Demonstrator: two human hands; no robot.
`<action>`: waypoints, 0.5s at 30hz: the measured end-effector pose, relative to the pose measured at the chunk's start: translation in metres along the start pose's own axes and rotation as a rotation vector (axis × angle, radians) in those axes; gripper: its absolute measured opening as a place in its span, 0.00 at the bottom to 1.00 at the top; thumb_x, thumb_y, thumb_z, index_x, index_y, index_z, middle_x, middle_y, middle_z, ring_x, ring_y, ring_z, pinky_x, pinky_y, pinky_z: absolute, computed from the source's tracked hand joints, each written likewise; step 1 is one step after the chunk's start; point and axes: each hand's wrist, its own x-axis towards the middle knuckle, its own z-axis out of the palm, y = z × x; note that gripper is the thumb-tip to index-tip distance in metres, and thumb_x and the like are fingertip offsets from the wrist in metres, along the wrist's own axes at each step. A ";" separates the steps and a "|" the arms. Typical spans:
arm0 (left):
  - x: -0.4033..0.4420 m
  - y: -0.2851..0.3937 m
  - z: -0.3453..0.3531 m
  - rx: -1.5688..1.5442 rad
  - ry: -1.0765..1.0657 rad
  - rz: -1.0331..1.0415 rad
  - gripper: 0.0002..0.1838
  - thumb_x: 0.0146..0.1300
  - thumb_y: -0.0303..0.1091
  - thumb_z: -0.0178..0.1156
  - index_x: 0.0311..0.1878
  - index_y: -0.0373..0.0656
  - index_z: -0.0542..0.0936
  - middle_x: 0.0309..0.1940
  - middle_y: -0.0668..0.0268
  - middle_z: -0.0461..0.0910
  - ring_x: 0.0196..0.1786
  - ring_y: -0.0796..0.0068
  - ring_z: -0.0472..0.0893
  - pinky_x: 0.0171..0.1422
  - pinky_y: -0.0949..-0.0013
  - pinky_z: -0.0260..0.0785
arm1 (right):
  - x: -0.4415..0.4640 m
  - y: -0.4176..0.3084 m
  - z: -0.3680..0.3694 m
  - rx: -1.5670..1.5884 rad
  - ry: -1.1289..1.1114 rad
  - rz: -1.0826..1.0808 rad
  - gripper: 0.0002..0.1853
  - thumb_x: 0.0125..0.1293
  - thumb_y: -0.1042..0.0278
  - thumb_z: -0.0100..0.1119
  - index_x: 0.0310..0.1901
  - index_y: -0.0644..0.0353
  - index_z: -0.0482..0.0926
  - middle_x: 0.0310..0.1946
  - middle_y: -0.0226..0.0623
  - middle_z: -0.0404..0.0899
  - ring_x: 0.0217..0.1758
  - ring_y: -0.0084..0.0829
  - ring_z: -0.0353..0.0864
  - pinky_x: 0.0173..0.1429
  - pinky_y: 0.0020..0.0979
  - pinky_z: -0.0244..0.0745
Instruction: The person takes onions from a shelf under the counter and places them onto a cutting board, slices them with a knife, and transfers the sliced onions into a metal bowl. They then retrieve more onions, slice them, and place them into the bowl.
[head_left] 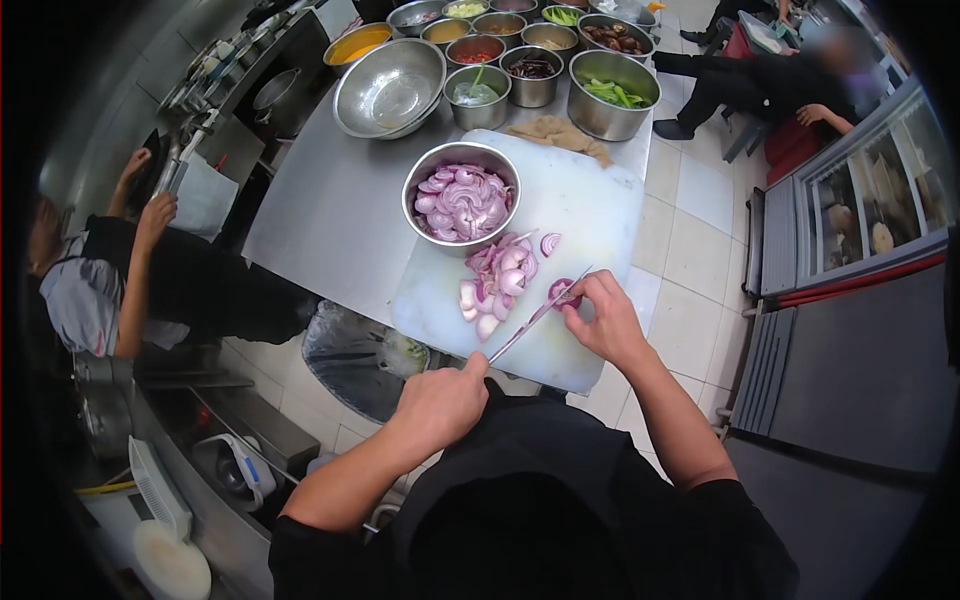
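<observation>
My left hand (442,402) is closed around the handle of a knife (528,327), whose blade slants up to the right over the white cutting board (590,215). At the blade's upper end, the fingers of my right hand (612,325) pinch a piece of red onion (561,291) against the board. The blade touches or lies right beside this piece; I cannot tell which. Left of the knife is a loose pile of cut red onion (500,275), with one small slice (550,244) apart from it. Behind the pile, a steel bowl (412,213) is filled with sliced red onion (465,200).
A wide steel bowl (390,95), a pot of green vegetables (602,120) and several ingredient containers crowd the table's far end. A brown cloth (560,135) touches the board. A lined bin (345,360) stands below left. One person (130,270) works at left; another sits at right.
</observation>
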 end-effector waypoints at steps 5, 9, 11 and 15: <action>0.019 -0.003 0.021 -0.055 -0.007 0.023 0.12 0.72 0.37 0.48 0.49 0.38 0.68 0.30 0.43 0.84 0.38 0.37 0.84 0.45 0.37 0.73 | 0.000 -0.002 0.001 0.001 0.008 0.062 0.11 0.54 0.74 0.70 0.39 0.59 0.80 0.39 0.39 0.77 0.44 0.43 0.81 0.50 0.39 0.79; 0.072 -0.003 0.036 -0.076 -0.050 0.000 0.15 0.73 0.39 0.47 0.52 0.37 0.69 0.31 0.43 0.84 0.39 0.38 0.85 0.46 0.38 0.74 | 0.003 0.003 0.005 -0.017 0.013 0.017 0.12 0.53 0.74 0.70 0.40 0.59 0.80 0.39 0.40 0.77 0.44 0.43 0.81 0.49 0.39 0.79; 0.078 -0.016 0.036 -0.125 -0.061 0.028 0.17 0.74 0.40 0.47 0.53 0.36 0.69 0.32 0.43 0.84 0.39 0.38 0.85 0.48 0.39 0.74 | 0.007 0.000 0.005 -0.031 -0.007 0.005 0.12 0.53 0.73 0.70 0.40 0.59 0.80 0.39 0.41 0.77 0.44 0.44 0.80 0.50 0.40 0.79; 0.084 -0.039 0.033 -0.318 -0.046 -0.054 0.18 0.74 0.41 0.47 0.55 0.36 0.71 0.35 0.40 0.84 0.40 0.34 0.84 0.54 0.41 0.74 | 0.025 -0.007 0.007 -0.168 -0.177 -0.051 0.14 0.56 0.71 0.67 0.44 0.60 0.81 0.42 0.44 0.77 0.46 0.47 0.79 0.52 0.43 0.79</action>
